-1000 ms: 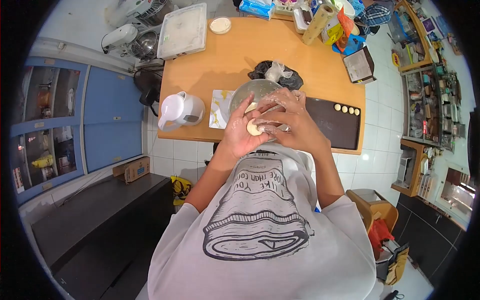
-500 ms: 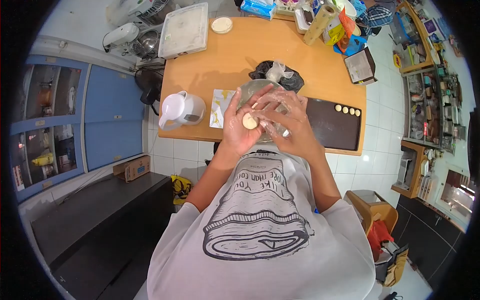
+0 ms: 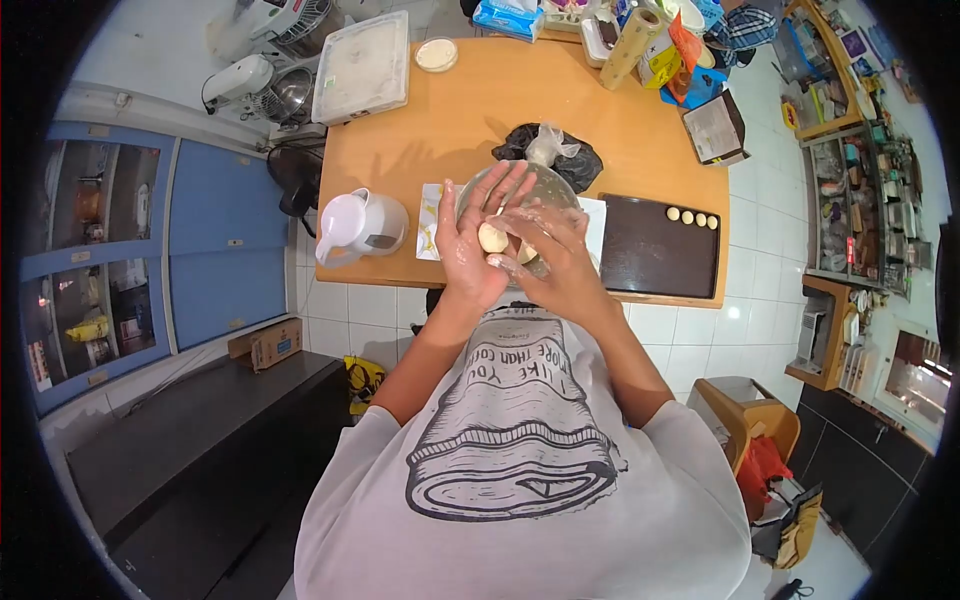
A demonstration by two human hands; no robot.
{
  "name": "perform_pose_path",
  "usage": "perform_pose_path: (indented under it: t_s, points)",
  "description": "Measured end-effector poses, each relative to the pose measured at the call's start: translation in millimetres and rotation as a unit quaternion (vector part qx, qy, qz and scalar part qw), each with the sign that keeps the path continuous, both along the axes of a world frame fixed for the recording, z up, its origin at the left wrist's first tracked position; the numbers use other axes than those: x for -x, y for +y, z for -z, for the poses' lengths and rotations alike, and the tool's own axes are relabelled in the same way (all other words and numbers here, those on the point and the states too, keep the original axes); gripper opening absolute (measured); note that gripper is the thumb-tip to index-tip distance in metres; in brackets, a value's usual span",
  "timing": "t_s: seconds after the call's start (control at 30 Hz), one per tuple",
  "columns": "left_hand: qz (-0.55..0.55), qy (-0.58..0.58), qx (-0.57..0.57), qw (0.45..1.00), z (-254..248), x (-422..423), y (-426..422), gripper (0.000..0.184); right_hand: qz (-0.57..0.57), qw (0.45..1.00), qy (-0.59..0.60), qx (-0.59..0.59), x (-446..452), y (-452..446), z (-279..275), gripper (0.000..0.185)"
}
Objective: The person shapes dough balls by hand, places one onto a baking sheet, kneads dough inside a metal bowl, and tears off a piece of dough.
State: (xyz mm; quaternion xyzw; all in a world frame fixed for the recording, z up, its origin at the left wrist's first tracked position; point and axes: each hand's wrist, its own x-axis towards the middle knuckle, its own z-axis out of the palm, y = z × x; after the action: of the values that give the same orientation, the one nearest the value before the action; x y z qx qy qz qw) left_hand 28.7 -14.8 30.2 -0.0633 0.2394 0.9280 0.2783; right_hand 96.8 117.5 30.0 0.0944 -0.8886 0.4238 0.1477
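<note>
A small pale dough ball [image 3: 493, 237] rests in the palm of my left hand [image 3: 468, 250], which is turned up with its fingers stretched out. My right hand [image 3: 555, 255] reaches across from the right, its floury thumb and fingers curved around the ball's side. Under both hands is a clear bowl [image 3: 560, 185], partly covered by them. Another pale piece [image 3: 527, 253] shows between my right thumb and fingers; whether it lies in the bowl or in the hand is unclear. To the right, a dark baking tray [image 3: 655, 255] carries several dough balls [image 3: 701, 220] along its far right corner.
A white pitcher [image 3: 362, 228] stands at the left table edge. Behind the bowl lies a black plastic bag [image 3: 585, 165]. A lidded container [image 3: 362, 70], a small round tub [image 3: 436, 55], a film roll [image 3: 630, 48] and an open box [image 3: 715, 130] sit farther out.
My right hand has shifted down and left, its thumb now below the ball. The left fingers have straightened. The view has moved slightly.
</note>
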Motion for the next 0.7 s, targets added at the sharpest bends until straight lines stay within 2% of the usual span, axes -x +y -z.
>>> perform_pose_path:
  t_s: [0.03, 0.17, 0.27, 0.37, 0.47, 0.53, 0.57, 0.67, 0.7]
  points:
    - [-0.015, 0.003, 0.024, 1.0, -1, -1, 0, 0.081, 0.007, 1.0, -0.005, 0.021, 1, -3, 4, 0.044]
    - [0.003, -0.024, -0.041, 0.999, -12, 0, -5, 0.082, -0.002, 0.995, 0.031, 0.095, 6, -6, 0, 0.045]
    - [0.045, -0.018, -0.098, 0.994, -5, 2, -9, 0.081, -0.124, 0.99, 0.025, 0.069, 13, 3, 7, 0.044]
    - [0.058, 0.021, -0.063, 0.996, -3, 3, -9, 0.08, -0.13, 0.974, -0.014, 0.183, 18, 7, -8, 0.045]
    - [0.043, 0.048, 0.019, 0.998, -5, 0, -4, 0.079, -0.05, 0.974, 0.024, 0.222, 22, 2, -20, 0.045]
    - [0.024, 0.043, 0.07, 0.996, -1, -4, 2, 0.079, 0.046, 0.99, 0.039, 0.13, 29, -17, -16, 0.054]
    - [0.015, 0.144, 0.117, 0.983, -3, -8, 7, 0.082, 0.096, 0.991, 0.046, 0.083, 33, -27, -13, 0.059]
    - [-0.006, 0.137, 0.047, 0.989, -26, -11, 11, 0.083, 0.125, 0.987, -0.002, 0.099, 42, -47, 2, 0.068]
    - [-0.009, 0.098, -0.038, 0.994, -27, -4, 9, 0.085, 0.122, 0.992, -0.018, 0.037, 42, -46, -3, 0.072]
